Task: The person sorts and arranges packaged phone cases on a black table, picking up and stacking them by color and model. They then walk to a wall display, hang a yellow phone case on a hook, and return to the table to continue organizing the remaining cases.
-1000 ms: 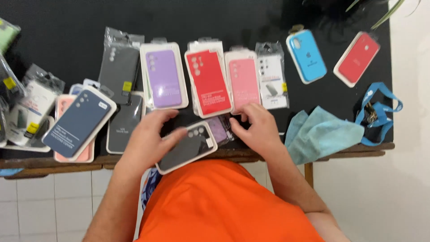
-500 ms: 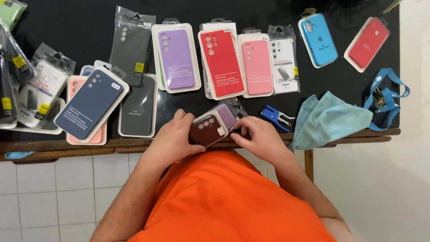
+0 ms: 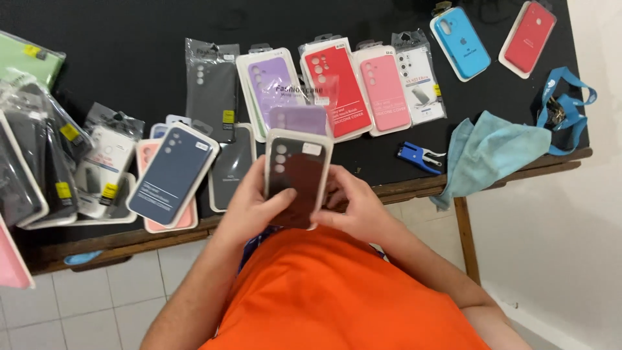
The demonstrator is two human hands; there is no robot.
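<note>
While gripped at its edges by the left hand [image 3: 249,204] and right hand [image 3: 353,207], both closed on it, the dark boxed phone case [image 3: 297,175] sits above the bench [image 3: 389,146] edge. Behind it: lilac case [image 3: 275,87], red case [image 3: 337,87], pink case [image 3: 387,91]. Navy case [image 3: 172,174] lies left; teal cloth [image 3: 492,152] and blue punch [image 3: 418,157] right.

The person wears a plain orange shirt [image 3: 337,291] filling the lower middle of the frame, with a strip of blue patterned cloth [image 3: 259,243] at its upper left edge. Both forearms and hands are bare: no sleeves, rings or watch.

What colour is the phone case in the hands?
Dark maroon boxed phone case, seen in the head view.
</note>
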